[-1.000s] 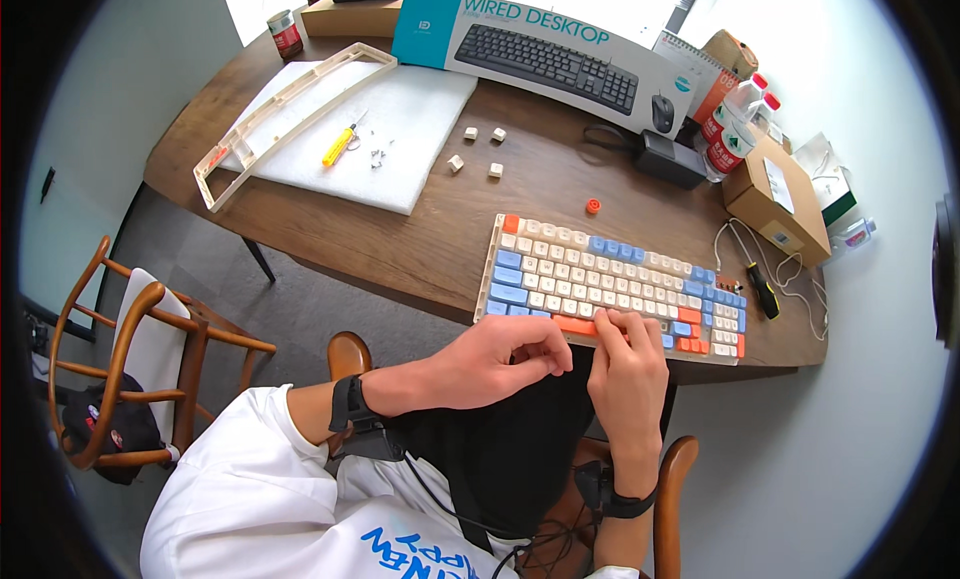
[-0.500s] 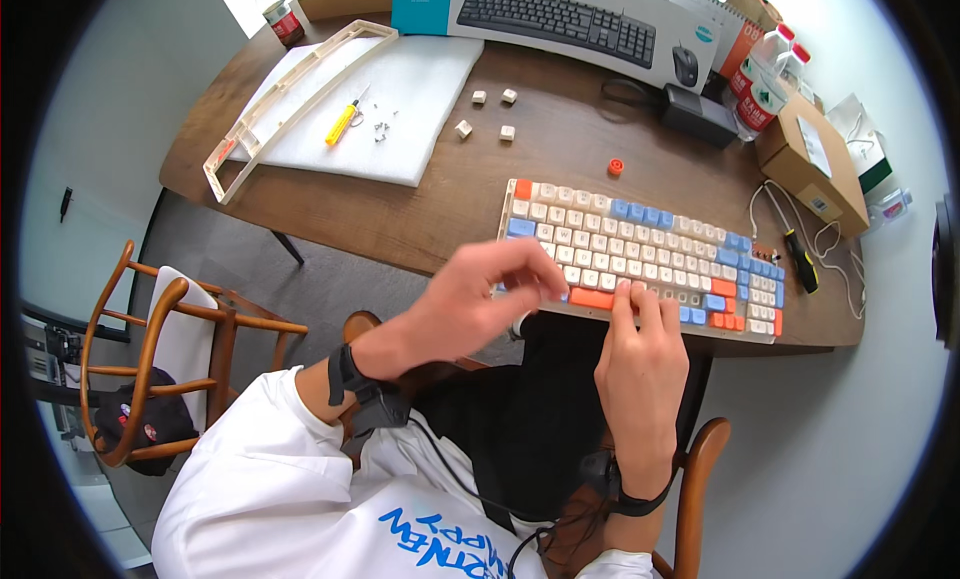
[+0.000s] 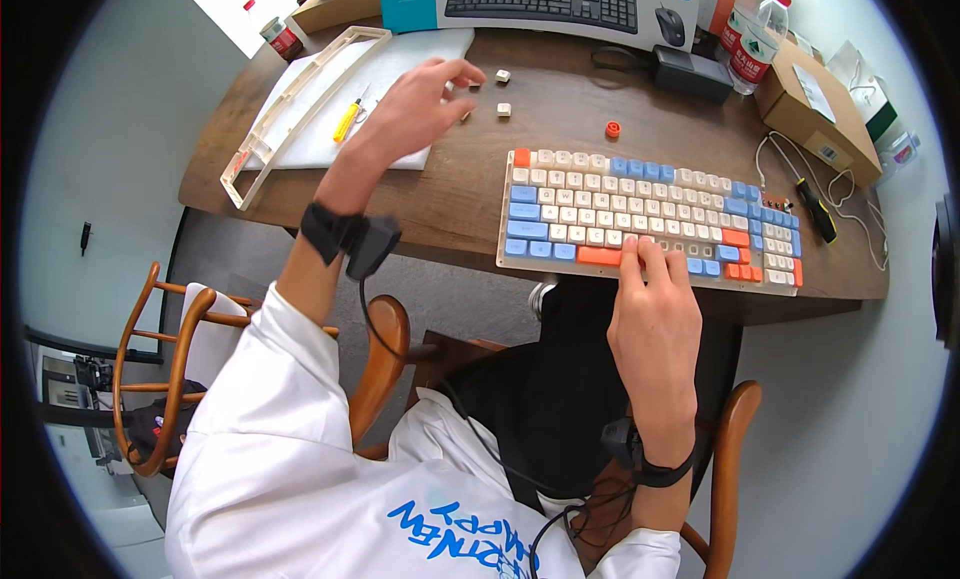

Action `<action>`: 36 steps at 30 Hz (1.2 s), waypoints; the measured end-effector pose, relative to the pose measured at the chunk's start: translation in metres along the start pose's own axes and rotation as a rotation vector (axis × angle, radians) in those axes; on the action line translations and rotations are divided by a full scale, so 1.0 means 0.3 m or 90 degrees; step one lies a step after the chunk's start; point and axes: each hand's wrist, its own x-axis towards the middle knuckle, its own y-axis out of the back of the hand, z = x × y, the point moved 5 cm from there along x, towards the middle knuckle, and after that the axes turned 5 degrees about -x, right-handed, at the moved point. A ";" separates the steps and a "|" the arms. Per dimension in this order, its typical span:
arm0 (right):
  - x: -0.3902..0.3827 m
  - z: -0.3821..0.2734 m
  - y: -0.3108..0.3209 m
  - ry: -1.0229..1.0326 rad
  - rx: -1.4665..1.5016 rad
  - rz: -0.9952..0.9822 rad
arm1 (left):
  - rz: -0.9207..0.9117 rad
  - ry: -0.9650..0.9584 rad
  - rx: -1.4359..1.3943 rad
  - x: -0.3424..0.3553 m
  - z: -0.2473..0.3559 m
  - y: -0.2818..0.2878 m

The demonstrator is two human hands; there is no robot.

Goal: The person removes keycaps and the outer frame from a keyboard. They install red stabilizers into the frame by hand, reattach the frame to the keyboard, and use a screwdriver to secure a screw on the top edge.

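My left hand (image 3: 420, 104) is stretched out over the far middle of the table, its fingers apart and curved beside several loose cream keycaps (image 3: 504, 109). Its fingers partly cover two of these keycaps. A multicoloured keyboard (image 3: 590, 217) in cream, blue and orange lies in front of me. Fingertips of my right hand (image 3: 655, 324) rest on its lower rows, right of the long orange key; the fingers are extended and slightly apart, while the thumb is hidden. Some spots beside those fingertips show no keycap. A small round orange piece (image 3: 613, 129) sits behind the keyboard.
On a white foam sheet (image 3: 410, 161) lie a cream keyboard frame (image 3: 290, 129) and a yellow screwdriver (image 3: 348, 120). A black-yellow screwdriver (image 3: 817, 211), a white cable, a cardboard box (image 3: 815, 99), bottles (image 3: 755, 54) and a black block (image 3: 692, 74) stand or lie at the right.
My left hand has moved from the keyboard's left side up and away to the loose keycaps. My right hand stays on the keyboard's lower rows. The view has shifted slightly.
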 end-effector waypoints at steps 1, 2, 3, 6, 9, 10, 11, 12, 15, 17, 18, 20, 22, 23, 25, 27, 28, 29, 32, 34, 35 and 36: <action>-0.003 0.001 -0.004 -0.002 -0.002 -0.002 | -0.002 0.000 0.003 0.027 -0.011 -0.003; -0.007 0.001 -0.008 -0.003 -0.004 -0.004 | -0.012 -0.004 0.041 0.052 -0.017 -0.012; -0.011 0.002 -0.008 -0.005 -0.003 -0.002 | -0.021 -0.009 0.079 0.078 -0.018 -0.021; -0.021 0.006 -0.007 0.000 -0.026 0.010 | -0.047 -0.046 0.117 0.154 -0.021 -0.065; -0.026 0.007 -0.019 0.005 -0.006 -0.002 | -0.020 -0.111 0.191 0.233 -0.068 -0.113; -0.026 0.007 -0.020 0.004 -0.001 0.002 | -0.017 -0.111 0.191 0.255 -0.083 -0.125; -0.026 0.008 -0.021 0.003 0.004 0.007 | -0.032 -0.124 0.214 0.274 -0.095 -0.142; -0.028 0.010 -0.020 0.003 0.000 0.008 | -0.048 -0.139 0.234 0.290 -0.093 -0.159; -0.030 0.013 -0.017 -0.001 0.025 0.019 | -0.133 -0.109 0.254 0.319 -0.108 -0.195; -0.032 0.015 -0.020 -0.002 0.027 0.021 | -0.136 -0.114 0.252 0.322 -0.105 -0.194; -0.034 0.015 -0.021 -0.002 0.032 0.021 | -0.142 -0.115 0.251 0.316 -0.099 -0.193; -0.033 0.014 -0.017 -0.004 0.039 0.023 | -0.114 -0.126 0.235 0.304 -0.082 -0.186; -0.032 0.020 -0.017 -0.007 0.044 0.026 | -0.084 -0.137 0.218 0.282 -0.033 -0.177; -0.030 0.022 -0.014 -0.006 0.047 0.038 | -0.043 -0.149 0.169 0.265 -0.006 -0.166; -0.026 0.033 -0.015 -0.008 0.048 0.053 | -0.001 -0.165 0.120 0.214 0.090 -0.141; -0.023 0.062 -0.024 -0.030 0.163 0.103 | -0.023 -0.181 -0.048 0.130 0.210 -0.120; -0.024 0.070 -0.022 -0.031 0.160 0.105 | -0.043 -0.192 -0.102 0.090 0.267 -0.124; -0.025 0.083 -0.019 -0.053 0.220 0.134 | -0.061 -0.199 -0.153 0.046 0.314 -0.128; -0.026 0.082 0.003 -0.082 0.314 0.188 | -0.069 -0.307 -0.218 -0.086 0.451 -0.151; -0.023 0.073 0.026 -0.106 0.385 0.248 | -0.107 -0.282 -0.322 -0.152 0.509 -0.175; -0.027 0.068 0.026 -0.107 0.384 0.246 | -0.109 -0.281 -0.324 -0.178 0.532 -0.185; -0.031 0.065 0.024 -0.117 0.417 0.237 | -0.120 -0.240 -0.373 -0.196 0.544 -0.193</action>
